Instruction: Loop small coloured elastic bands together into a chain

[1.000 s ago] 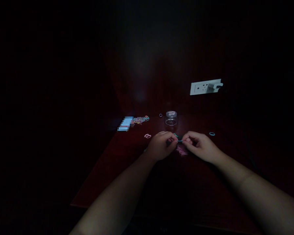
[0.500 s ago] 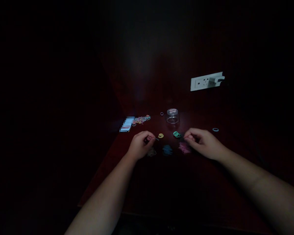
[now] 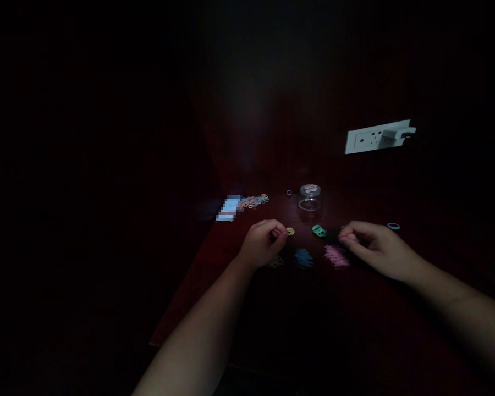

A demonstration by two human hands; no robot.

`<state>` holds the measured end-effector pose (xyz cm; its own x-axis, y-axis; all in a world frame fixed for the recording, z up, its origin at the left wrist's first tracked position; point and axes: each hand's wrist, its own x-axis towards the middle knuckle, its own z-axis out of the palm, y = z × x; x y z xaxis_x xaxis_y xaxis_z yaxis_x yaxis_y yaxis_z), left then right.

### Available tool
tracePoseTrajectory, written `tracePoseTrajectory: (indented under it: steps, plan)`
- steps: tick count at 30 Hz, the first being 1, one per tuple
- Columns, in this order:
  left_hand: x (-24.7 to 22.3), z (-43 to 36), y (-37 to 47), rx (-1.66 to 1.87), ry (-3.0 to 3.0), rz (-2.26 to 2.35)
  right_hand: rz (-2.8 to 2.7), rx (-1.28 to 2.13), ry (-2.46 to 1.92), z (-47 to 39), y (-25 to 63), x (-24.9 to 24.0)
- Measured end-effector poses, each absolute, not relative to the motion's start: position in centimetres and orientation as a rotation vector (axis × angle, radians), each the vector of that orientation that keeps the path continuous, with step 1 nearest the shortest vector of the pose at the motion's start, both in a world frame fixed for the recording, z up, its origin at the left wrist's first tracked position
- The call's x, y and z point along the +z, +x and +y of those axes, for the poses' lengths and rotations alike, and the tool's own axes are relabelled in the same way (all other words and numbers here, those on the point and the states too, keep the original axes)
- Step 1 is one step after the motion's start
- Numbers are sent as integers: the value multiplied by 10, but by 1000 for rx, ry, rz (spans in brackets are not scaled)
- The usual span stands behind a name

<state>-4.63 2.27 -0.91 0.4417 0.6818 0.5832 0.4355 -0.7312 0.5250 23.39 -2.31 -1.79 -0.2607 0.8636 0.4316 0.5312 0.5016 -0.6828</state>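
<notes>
My left hand (image 3: 264, 243) is closed in a pinch, its fingertips beside a small group of yellow hair ties (image 3: 290, 231). Whatever it holds is hidden. Partly behind its wrist lies a pale pile of hair ties (image 3: 276, 261). My right hand (image 3: 375, 250) also has thumb and fingers pressed together; I cannot make out anything in them. Left of its fingertips are green hair ties (image 3: 319, 230), and just below them a pink pile of hair ties (image 3: 336, 256). Between the hands sits a blue pile of hair ties (image 3: 303, 257).
A clear lidded jar (image 3: 310, 199) stands behind the piles. Mixed hair ties (image 3: 253, 202) lie beside a lit phone (image 3: 229, 208) at back left. One purple ring (image 3: 289, 193) and one light-blue ring (image 3: 393, 226) lie apart. A wall socket (image 3: 377, 136) holds a plug.
The whole scene has shifted right in view. My right hand has drawn slightly away from the green ties. A small bluish band seen at my left fingertips no longer shows.
</notes>
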Motion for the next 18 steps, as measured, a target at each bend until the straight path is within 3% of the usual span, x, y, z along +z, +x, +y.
tracePoseTrajectory:
  steps: [18]
  plan:
    - [-9, 22, -43, 1146, 2461, 923, -1923, 569, -1152, -24, 232, -18]
